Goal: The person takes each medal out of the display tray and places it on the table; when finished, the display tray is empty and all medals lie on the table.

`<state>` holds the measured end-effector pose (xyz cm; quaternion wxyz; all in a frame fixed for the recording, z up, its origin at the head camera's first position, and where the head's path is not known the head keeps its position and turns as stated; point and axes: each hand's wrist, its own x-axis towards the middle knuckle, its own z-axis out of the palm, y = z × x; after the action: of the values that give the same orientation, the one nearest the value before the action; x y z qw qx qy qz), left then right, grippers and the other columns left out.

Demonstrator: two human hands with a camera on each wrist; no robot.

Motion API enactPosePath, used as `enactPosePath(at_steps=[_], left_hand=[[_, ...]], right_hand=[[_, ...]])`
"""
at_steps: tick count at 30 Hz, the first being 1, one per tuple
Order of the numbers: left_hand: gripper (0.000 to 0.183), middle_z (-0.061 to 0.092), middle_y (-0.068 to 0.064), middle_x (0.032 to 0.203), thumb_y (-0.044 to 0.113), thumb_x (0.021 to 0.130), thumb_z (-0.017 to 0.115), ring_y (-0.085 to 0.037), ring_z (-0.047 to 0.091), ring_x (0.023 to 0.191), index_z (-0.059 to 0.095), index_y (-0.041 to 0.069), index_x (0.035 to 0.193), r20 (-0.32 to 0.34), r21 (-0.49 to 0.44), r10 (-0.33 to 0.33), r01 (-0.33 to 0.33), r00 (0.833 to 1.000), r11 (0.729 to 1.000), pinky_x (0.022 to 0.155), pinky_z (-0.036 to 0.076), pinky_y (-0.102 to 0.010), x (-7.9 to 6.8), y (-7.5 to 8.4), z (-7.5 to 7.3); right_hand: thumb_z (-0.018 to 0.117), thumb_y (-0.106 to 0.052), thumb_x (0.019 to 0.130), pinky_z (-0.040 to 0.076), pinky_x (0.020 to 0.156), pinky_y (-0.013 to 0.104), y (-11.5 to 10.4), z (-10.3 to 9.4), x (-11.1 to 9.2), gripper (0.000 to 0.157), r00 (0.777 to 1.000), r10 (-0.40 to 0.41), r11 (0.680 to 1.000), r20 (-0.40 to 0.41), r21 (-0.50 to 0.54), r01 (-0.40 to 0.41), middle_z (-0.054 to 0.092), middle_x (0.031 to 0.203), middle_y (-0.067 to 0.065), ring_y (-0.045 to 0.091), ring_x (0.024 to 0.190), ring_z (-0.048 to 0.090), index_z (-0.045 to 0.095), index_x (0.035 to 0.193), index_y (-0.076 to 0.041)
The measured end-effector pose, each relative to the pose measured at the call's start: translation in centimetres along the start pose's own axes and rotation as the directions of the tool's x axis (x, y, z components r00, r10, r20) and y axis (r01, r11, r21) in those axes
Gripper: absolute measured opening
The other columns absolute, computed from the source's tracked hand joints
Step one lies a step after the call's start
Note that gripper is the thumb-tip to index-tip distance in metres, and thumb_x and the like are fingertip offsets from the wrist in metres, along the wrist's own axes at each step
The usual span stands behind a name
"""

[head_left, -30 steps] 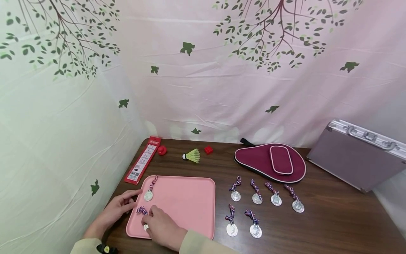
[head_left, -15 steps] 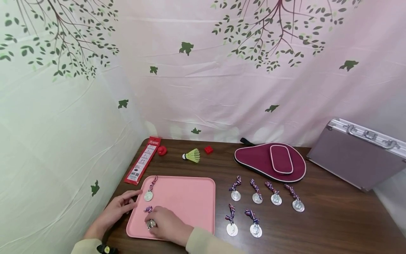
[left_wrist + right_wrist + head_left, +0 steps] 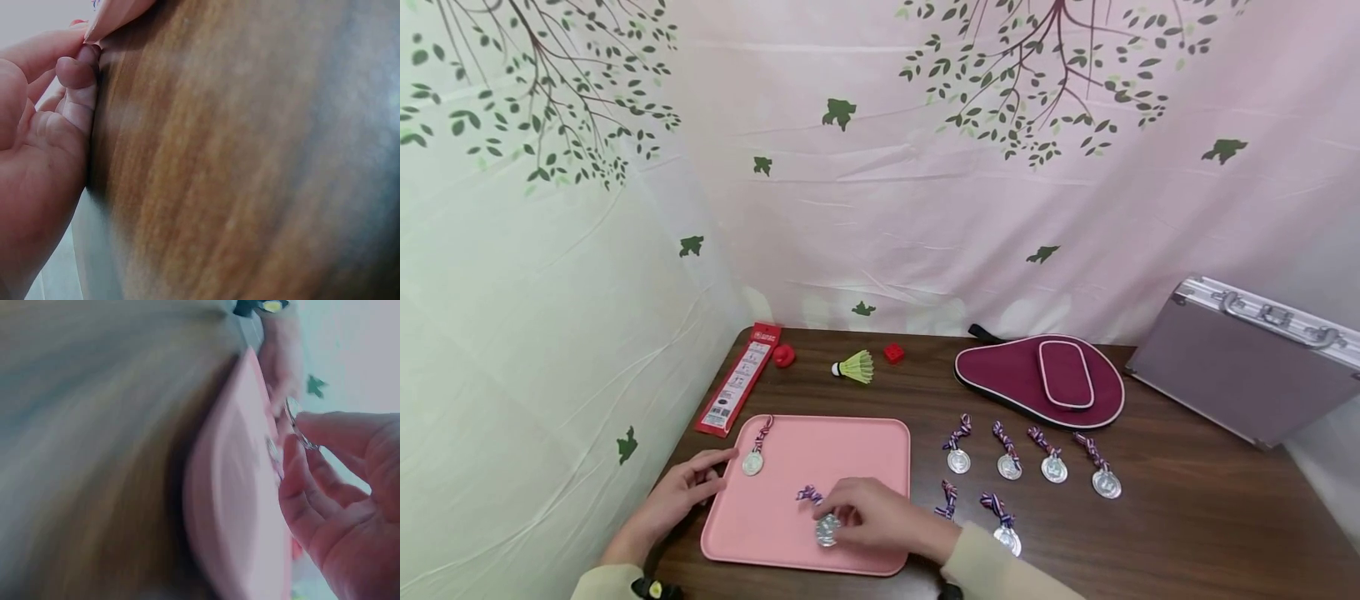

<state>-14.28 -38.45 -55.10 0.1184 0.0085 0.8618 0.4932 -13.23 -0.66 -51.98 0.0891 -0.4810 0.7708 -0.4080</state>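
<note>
My right hand (image 3: 876, 517) pinches a silver medal (image 3: 827, 530) by its disc, just above the middle of the pink tray (image 3: 865, 446). The medal's striped, knotted ribbon (image 3: 809, 494) trails to the left; in the right wrist view the disc (image 3: 299, 425) stands edge-on between thumb and fingers. At the tray's left rim rests my left hand (image 3: 681, 493), its fingers fairly straight and touching the edge. A second medal (image 3: 752, 462) lies in the tray's upper left corner. In the left wrist view, the left fingertips (image 3: 76, 72) meet the tray's corner (image 3: 119, 15).
Several medals (image 3: 1054, 469) with knotted ribbons lie on the dark wooden table (image 3: 1187, 508), right of the tray. Behind are a red packet (image 3: 741, 379), a red rubber duck (image 3: 784, 356), a yellow shuttlecock (image 3: 853, 367), a red toy brick (image 3: 893, 353), a maroon racket case (image 3: 1000, 371) and a metal-edged case (image 3: 1240, 367).
My right hand has carried the medal rightward from the tray's lower left to its middle, lifting it. My left hand has stayed at the rim.
</note>
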Motion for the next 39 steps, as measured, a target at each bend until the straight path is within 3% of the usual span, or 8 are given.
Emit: enactPosePath(at_steps=[5, 11, 18, 25, 31, 36, 39], left_hand=[[0.044, 0.054, -0.003, 0.123, 0.026, 0.087, 0.069, -0.023, 0.053, 0.086, 0.059, 0.026, 0.13, -0.01, 0.004, -0.004, 0.004, 1.0, 1.0, 0.066, 0.044, -0.028, -0.1, 0.1, 0.0], [0.044, 0.053, -0.003, 0.124, 0.025, 0.088, 0.068, -0.023, 0.054, 0.085, 0.058, 0.025, 0.131, -0.006, 0.005, -0.001, 0.001, 1.0, 1.0, 0.066, 0.045, -0.028, 0.0, 0.3, 0.1], [0.045, 0.053, -0.003, 0.124, 0.026, 0.087, 0.069, -0.023, 0.055, 0.085, 0.058, 0.025, 0.131, -0.005, -0.002, -0.01, 0.01, 1.0, 1.0, 0.066, 0.045, -0.028, 0.1, 0.2, 0.2], [0.045, 0.053, -0.003, 0.124, 0.026, 0.087, 0.069, -0.024, 0.054, 0.084, 0.058, 0.026, 0.131, -0.009, 0.005, -0.015, 0.015, 1.0, 1.0, 0.066, 0.045, -0.028, 0.2, 0.2, 0.2], [0.045, 0.053, -0.003, 0.124, 0.026, 0.087, 0.069, -0.023, 0.054, 0.084, 0.058, 0.025, 0.131, -0.013, 0.012, -0.005, 0.006, 1.0, 1.0, 0.065, 0.045, -0.028, 0.3, 0.2, 0.1], [0.045, 0.053, -0.004, 0.123, 0.025, 0.088, 0.069, -0.022, 0.055, 0.083, 0.058, 0.024, 0.131, -0.008, 0.005, 0.014, -0.014, 1.0, 1.0, 0.064, 0.046, -0.028, 0.2, 0.1, 0.1], [0.045, 0.053, -0.004, 0.123, 0.025, 0.088, 0.068, -0.022, 0.055, 0.082, 0.058, 0.024, 0.131, -0.005, 0.002, 0.013, -0.013, 1.0, 1.0, 0.064, 0.046, -0.028, 0.1, 0.1, 0.1]], right_hand=[[0.074, -0.007, 0.081, 0.049, 0.062, 0.018, 0.9, -3.8, -4.4, 0.029, 0.999, -0.014, 0.999, -0.041, 0.041, 0.016, 0.062, 0.094, -0.003, 0.005, 0.073, 0.058, 0.069, 0.11, -0.013], [0.073, -0.006, 0.082, 0.048, 0.059, 0.021, 2.1, -7.6, -10.2, 0.034, 0.995, -0.004, 1.0, -0.103, -0.002, 0.004, 0.059, 0.097, -0.003, 0.004, 0.068, 0.055, 0.066, 0.112, -0.02], [0.074, -0.007, 0.082, 0.049, 0.059, 0.022, 3.6, -10.5, -16.9, 0.033, 0.983, 0.017, 0.999, -0.185, -0.035, -0.024, 0.061, 0.103, -0.003, 0.003, 0.072, 0.057, 0.064, 0.112, -0.015], [0.076, -0.003, 0.078, 0.047, 0.059, 0.018, 4.6, -12.0, -22.1, 0.037, 0.967, 0.03, 0.996, -0.254, -0.075, -0.05, 0.06, 0.102, -0.002, 0.004, 0.074, 0.058, 0.063, 0.112, -0.013], [0.078, -0.002, 0.075, 0.044, 0.057, 0.015, 5.2, -12.1, -24.7, 0.04, 0.965, 0.055, 0.991, -0.258, -0.106, -0.084, 0.06, 0.098, -0.005, 0.001, 0.071, 0.057, 0.063, 0.109, -0.014], [0.078, -0.001, 0.075, 0.043, 0.056, 0.014, 5.4, -12.1, -25.3, 0.04, 0.969, 0.074, 0.991, -0.236, -0.089, -0.097, 0.059, 0.09, -0.009, 0.0, 0.07, 0.056, 0.063, 0.109, -0.014], [0.079, -0.003, 0.074, 0.041, 0.058, 0.012, 5.4, -12.2, -25.5, 0.04, 0.97, 0.049, 0.986, -0.237, -0.143, -0.085, 0.059, 0.089, -0.011, -0.001, 0.07, 0.053, 0.063, 0.109, -0.016]])
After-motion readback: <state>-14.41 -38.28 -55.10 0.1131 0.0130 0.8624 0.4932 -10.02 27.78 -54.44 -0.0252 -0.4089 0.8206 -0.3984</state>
